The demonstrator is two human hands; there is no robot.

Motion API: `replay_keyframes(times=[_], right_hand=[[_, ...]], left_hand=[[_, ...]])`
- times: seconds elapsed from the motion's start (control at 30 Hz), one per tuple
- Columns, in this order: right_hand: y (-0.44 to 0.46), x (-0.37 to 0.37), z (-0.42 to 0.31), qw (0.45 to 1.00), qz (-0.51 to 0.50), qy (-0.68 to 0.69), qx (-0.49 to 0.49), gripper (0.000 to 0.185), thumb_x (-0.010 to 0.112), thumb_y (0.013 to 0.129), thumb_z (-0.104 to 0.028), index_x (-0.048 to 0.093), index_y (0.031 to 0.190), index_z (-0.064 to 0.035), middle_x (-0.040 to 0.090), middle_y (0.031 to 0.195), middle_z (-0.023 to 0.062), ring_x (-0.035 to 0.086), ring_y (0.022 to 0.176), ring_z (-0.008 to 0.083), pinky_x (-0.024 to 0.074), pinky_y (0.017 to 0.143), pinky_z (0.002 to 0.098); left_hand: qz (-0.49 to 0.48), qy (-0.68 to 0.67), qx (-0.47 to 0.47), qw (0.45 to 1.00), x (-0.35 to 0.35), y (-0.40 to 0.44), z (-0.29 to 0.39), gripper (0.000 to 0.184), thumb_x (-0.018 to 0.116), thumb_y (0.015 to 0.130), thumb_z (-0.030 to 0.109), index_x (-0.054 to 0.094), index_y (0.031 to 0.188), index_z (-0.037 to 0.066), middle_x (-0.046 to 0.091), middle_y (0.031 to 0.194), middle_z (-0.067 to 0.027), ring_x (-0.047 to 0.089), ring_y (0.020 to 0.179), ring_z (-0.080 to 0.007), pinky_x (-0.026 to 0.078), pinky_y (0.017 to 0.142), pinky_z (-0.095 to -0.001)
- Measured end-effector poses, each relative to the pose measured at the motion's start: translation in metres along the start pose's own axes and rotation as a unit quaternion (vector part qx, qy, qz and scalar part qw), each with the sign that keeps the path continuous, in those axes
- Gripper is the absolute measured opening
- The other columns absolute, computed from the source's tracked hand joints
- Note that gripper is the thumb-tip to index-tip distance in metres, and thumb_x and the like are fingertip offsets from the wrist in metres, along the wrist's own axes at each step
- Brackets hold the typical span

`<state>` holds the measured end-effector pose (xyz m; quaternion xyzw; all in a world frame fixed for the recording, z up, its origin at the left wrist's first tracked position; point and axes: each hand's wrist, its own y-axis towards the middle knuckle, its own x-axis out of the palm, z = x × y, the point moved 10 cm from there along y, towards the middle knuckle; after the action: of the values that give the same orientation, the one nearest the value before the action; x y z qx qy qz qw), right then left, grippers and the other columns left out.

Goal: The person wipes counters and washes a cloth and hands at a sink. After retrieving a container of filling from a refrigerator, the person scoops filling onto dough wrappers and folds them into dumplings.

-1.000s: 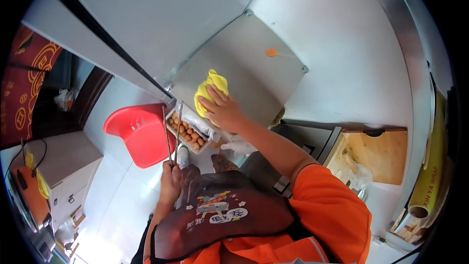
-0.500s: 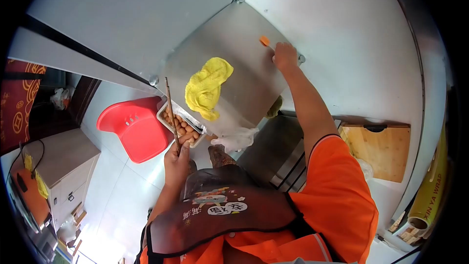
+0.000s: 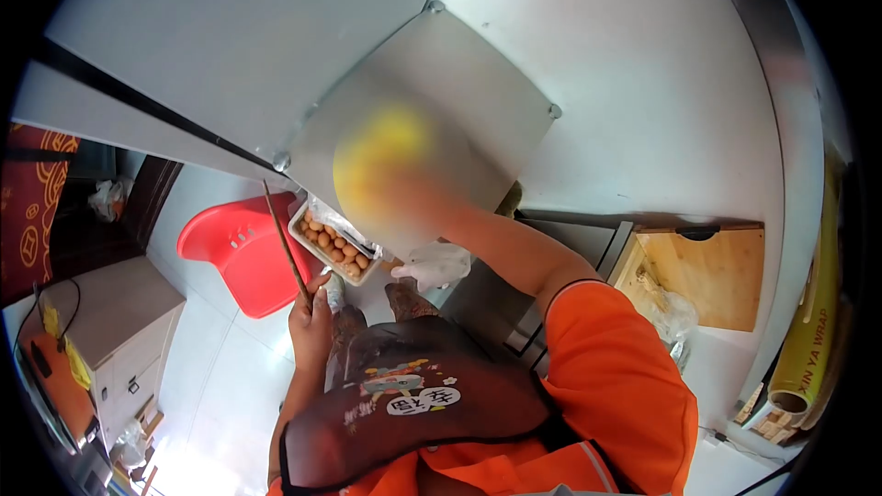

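Observation:
My left hand (image 3: 310, 317) is closed around the lower end of a long, thin brown wooden stick (image 3: 287, 243), which points up and away from me. My right hand (image 3: 404, 197) reaches across the metal surface (image 3: 501, 92) and is over the yellow cloth (image 3: 386, 142). A heavy blur covers this hand and the cloth, so the fingers, and whether they grip it, are hidden. Near the stick stands a pale box (image 3: 369, 273) holding brown eggs (image 3: 335, 243).
A red plastic chair (image 3: 266, 266) stands on the tiled floor at left. A whitish plastic bag (image 3: 436, 266) hangs by the surface's near edge. A wooden board (image 3: 717, 276) leans at right, near a yellow wrap roll (image 3: 804, 358). A cabinet (image 3: 110, 312) stands at far left.
My right hand has moved from the surface's right corner left and nearer, onto the yellow cloth. The small orange piece beside it no longer shows. My left hand and stick have shifted slightly left and down.

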<state>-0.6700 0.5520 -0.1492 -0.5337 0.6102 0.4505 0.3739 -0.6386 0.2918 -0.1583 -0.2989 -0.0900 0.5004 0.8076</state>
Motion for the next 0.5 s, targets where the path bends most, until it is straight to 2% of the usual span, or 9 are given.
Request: replay_keyframes(times=[0.03,0.13,0.2,0.27,0.33,0.4,0.43,0.47,0.5], right_hand=[[0.008,0.002,0.006,0.999,0.032,-0.008,-0.022,0.055,0.067,0.084,-0.043,0.053,0.135,-0.0265,0.047,0.137,0.012,0.063,0.106,0.0298,0.0548,0.084,0.0392],[0.048,0.015,0.08,0.992,0.035,-0.12,0.006,0.052,0.056,0.091,-0.045,0.049,0.139,-0.0267,0.042,0.145,0.0124,0.058,0.116,0.0293,0.0526,0.089,0.0401],[0.075,-0.005,0.145,0.988,0.001,-0.122,0.092,0.051,0.046,0.096,-0.044,0.043,0.144,-0.0289,0.036,0.152,0.0117,0.053,0.123,0.0289,0.0495,0.095,0.0419],[0.082,-0.022,0.216,0.963,-0.037,-0.192,0.186,0.05,0.039,0.097,-0.043,0.038,0.146,-0.0311,0.032,0.155,0.01,0.055,0.122,0.0298,0.0473,0.098,0.0424],[0.05,-0.044,0.267,0.932,-0.094,-0.185,0.298,0.054,0.038,0.097,-0.046,0.034,0.148,-0.0309,0.028,0.157,0.0101,0.058,0.118,0.0297,0.0482,0.096,0.042],[-0.002,-0.064,0.29,0.915,-0.057,-0.201,0.345,0.055,0.037,0.097,-0.05,0.034,0.149,-0.0309,0.036,0.151,0.0162,0.063,0.108,0.0325,0.0516,0.089,0.0435],[-0.023,-0.072,0.293,0.903,-0.05,-0.209,0.372,0.056,0.038,0.097,-0.05,0.034,0.148,-0.0297,0.039,0.146,0.0178,0.064,0.105,0.033,0.0524,0.086,0.0441],[-0.05,-0.074,0.287,0.89,-0.05,-0.215,0.4,0.056,0.038,0.096,-0.05,0.034,0.148,-0.0285,0.042,0.141,0.0195,0.065,0.102,0.0335,0.0533,0.083,0.0447],[-0.079,-0.071,0.274,0.875,-0.054,-0.219,0.429,0.057,0.039,0.096,-0.05,0.035,0.148,-0.0273,0.046,0.137,0.0211,0.066,0.099,0.034,0.0542,0.08,0.0453]], left_hand=[[0.009,0.008,-0.009,1.0,-0.002,-0.001,-0.001,0.022,0.052,0.099,0.012,0.064,0.115,0.004,0.046,0.071,0.0053,0.037,0.061,-0.0038,0.033,0.056,-0.0214],[0.016,0.026,0.03,0.999,-0.006,0.003,-0.016,0.022,0.051,0.099,0.012,0.064,0.115,0.004,0.045,0.071,0.0055,0.037,0.061,-0.0035,0.032,0.056,-0.0212],[0.021,0.032,0.015,0.999,-0.002,0.003,-0.023,0.022,0.051,0.099,0.01,0.064,0.114,0.003,0.045,0.07,0.0058,0.037,0.06,-0.0025,0.032,0.055,-0.0207],[0.02,0.037,-0.001,0.999,0.002,-0.005,-0.018,0.022,0.051,0.099,0.01,0.063,0.114,0.001,0.045,0.07,0.0061,0.037,0.06,-0.0024,0.033,0.056,-0.0206],[0.007,0.031,-0.024,0.999,0.011,-0.01,-0.021,0.023,0.051,0.098,0.011,0.064,0.114,0.0,0.049,0.071,0.0052,0.04,0.061,-0.0019,0.035,0.057,-0.0204],[-0.004,0.053,-0.032,0.998,0.017,-0.011,-0.029,0.023,0.052,0.098,0.011,0.064,0.114,0.0,0.054,0.072,0.003,0.044,0.063,-0.0037,0.039,0.059,-0.0227],[-0.021,0.115,0.041,0.992,0.021,-0.005,-0.04,0.024,0.055,0.096,0.01,0.065,0.115,0.0,0.063,0.082,-0.0044,0.054,0.069,-0.0128,0.046,0.067,-0.0272],[-0.04,0.145,0.09,0.985,0.033,-0.008,-0.028,0.025,0.058,0.093,0.009,0.065,0.117,0.003,0.064,0.093,-0.0111,0.061,0.082,-0.0233,0.049,0.078,-0.0313],[-0.07,0.237,0.128,0.961,0.047,-0.01,-0.018,0.027,0.059,0.091,0.006,0.066,0.117,0.005,0.061,0.105,-0.014,0.062,0.094,-0.0271,0.05,0.083,-0.0314]])
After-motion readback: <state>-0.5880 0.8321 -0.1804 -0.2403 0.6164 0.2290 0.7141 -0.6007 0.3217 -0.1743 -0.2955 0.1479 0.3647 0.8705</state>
